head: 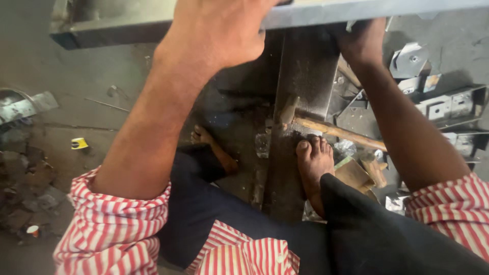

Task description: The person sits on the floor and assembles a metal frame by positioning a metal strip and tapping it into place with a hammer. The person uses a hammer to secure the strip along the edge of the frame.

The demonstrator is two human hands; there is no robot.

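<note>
Dusty concrete workshop floor (76, 97), grey and littered with scraps, and the person is squatting right on it with bare feet. Left hand (216, 30) is clamped down over the top edge of a long grey metal sheet (356, 10) that runs across the top of the view, fingers curled over the far side. Right hand (362, 43) is on the same sheet from underneath, in shadow; it looks wrapped around the edge, but I honestly can't tell how tight the grip is.

Below the hands a steel channel (305, 76) runs down the floor between the legs. A hammer (326, 127) with a wooden handle lies across it, touching nobody, head just beside the toes of the right foot (313, 163). Some wooden blocks (359, 173) sit next to that foot, and folded metal brackets (443, 104) are piled off to the right.

What worries me: bare toes right up against that steel. If the sheet slips out of either hand, the edge comes straight down on the foot. Bare palms on a raw cut edge could get sliced too. And the hammer could roll off onto the toes if the channel gets bumped.
</note>
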